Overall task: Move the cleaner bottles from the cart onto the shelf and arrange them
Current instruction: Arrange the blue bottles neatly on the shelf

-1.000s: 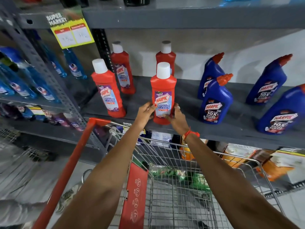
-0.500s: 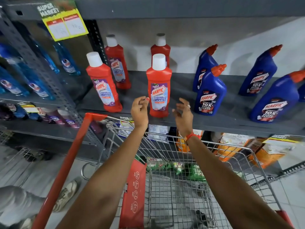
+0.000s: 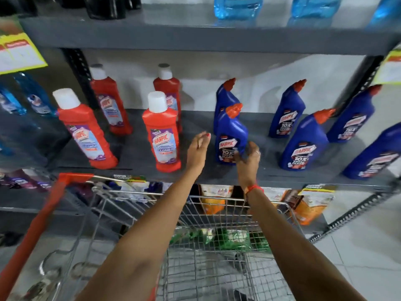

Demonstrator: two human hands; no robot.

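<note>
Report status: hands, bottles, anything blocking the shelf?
Right hand touching the front blue bottle, grip unclear. Left hand open, empty, beside it. Red bottle upright on shelf. Nothing blocking.

Both hands off red bottle, right hand now touching blue bottle

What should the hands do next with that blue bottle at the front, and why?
Probably bring the left hand in to the front blue bottle and straighten it. The right hand already touches its lower right side, while the left hangs open just beside it. The bottle stands near the shelf edge, right in front of another blue bottle, so a nudge into line seems likely.
</note>
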